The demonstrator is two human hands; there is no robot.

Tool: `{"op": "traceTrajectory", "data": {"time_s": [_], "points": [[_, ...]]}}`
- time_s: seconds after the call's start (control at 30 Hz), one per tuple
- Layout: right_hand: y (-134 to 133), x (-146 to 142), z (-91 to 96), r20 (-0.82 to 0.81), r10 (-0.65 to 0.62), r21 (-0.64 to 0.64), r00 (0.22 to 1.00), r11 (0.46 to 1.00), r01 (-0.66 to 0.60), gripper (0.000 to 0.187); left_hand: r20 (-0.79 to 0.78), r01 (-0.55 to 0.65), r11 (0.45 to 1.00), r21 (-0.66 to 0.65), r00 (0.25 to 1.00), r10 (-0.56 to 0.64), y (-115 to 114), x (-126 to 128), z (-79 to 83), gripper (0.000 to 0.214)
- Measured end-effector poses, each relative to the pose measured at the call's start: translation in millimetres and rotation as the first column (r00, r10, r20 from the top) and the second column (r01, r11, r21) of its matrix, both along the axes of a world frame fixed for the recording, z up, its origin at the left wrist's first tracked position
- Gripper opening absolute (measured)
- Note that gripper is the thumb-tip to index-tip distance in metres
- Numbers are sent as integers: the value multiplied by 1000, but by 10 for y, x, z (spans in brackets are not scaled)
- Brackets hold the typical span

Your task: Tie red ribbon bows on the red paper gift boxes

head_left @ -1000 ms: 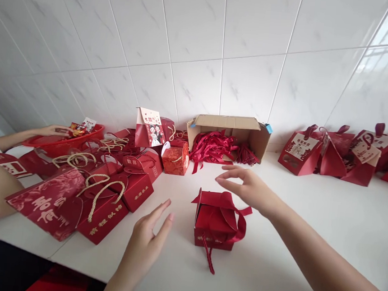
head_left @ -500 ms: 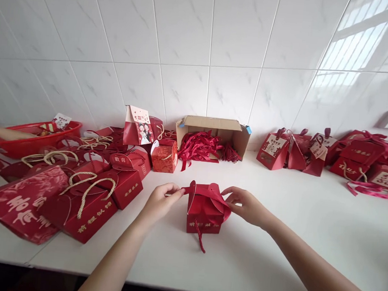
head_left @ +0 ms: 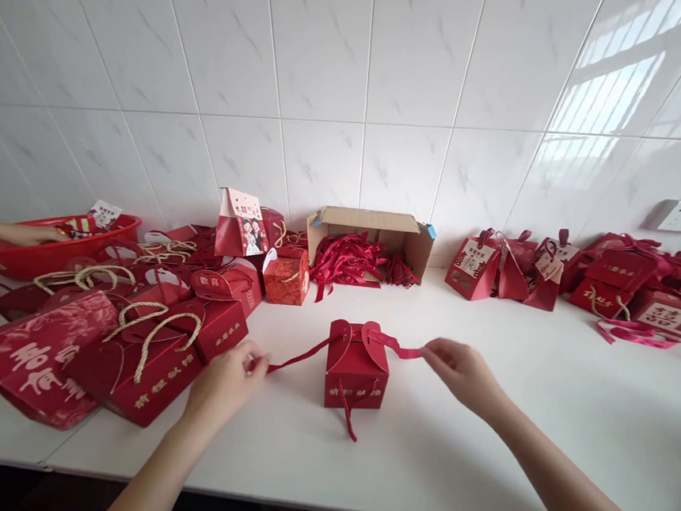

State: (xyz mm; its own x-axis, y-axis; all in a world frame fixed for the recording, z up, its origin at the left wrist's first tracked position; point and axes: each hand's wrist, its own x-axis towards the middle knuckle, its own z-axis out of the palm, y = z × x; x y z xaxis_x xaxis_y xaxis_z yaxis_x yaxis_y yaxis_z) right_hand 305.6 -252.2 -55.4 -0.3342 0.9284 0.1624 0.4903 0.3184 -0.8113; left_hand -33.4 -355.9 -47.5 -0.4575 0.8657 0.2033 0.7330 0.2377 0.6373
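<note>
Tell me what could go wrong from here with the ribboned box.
The left hand and right hand hold the red ribbon out to either side, and neither steadies the box: an uneven pull could drag or tip it. A hard tug might crease its top flaps. The loose twisted cord in front could snag.

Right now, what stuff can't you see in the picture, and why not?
All in the head view:
Inside the small red box: its folded top flaps hide it.
The ribbon's left end: the left hand covers it.
The other person's body: cut off by the left edge, beyond the arm.
The bottom of the red basin: its own wall hides it.
</note>
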Motion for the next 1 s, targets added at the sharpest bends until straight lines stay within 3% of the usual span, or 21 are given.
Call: {"op": "traceTrajectory", "data": {"time_s": [0.07, 0.13, 0.2, 0.3, 0.37, 0.47, 0.53, 0.6, 0.77, 0.9, 1.0], "points": [[-136, -123, -25, -110, 156, -315, 982, 931, -183, 42, 175, 260, 966, 10, 950, -257, -18, 228, -20, 19], [-211, -244, -79, -226, 171, -491, 959, 830, -264, 51, 303, 436, 899, 48, 851, -429, -8, 424, -54, 23], [-217, -347, -142, -349, 91, -562, 933, 776, -286, 57, 355, 458, 887, 58, 821, -447, 39, 541, -88, 29], [-147, -466, -197, -591, -73, -581, 803, 730, -361, 54, 476, 307, 949, 72, 825, -303, 157, 570, -89, 39], [-92, -519, -189, -705, -150, -524, 694, 770, -365, 46, 631, 199, 968, 152, 734, -250, 232, 549, -34, 42], [-39, -548, -129, -785, -193, -429, 589, 855, -291, 40, 812, 52, 943, 329, 494, -311, 297, 544, 101, 44], [-23, -536, -78, -825, -215, -393, 523, 883, -258, 34, 848, -30, 907, 420, 369, -381, 314, 558, 184, 45], [-18, -508, -31, -851, -225, -367, 475, 901, -230, 27, 845, -95, 869, 486, 304, -440, 320, 567, 239, 43], [-39, -433, 70, -857, -195, -286, 477, 950, -125, 16, 847, -188, 836, 516, 262, -463, 292, 545, 319, 38], [-74, -400, 196, -872, -157, -222, 464, 971, -89, 16, 823, -192, 819, 541, 317, -470, 243, 561, 427, 38], [-99, -386, 323, -855, -115, -175, 505, 982, -71, 21, 786, -153, 805, 573, 380, -487, 220, 606, 527, 40]]}}
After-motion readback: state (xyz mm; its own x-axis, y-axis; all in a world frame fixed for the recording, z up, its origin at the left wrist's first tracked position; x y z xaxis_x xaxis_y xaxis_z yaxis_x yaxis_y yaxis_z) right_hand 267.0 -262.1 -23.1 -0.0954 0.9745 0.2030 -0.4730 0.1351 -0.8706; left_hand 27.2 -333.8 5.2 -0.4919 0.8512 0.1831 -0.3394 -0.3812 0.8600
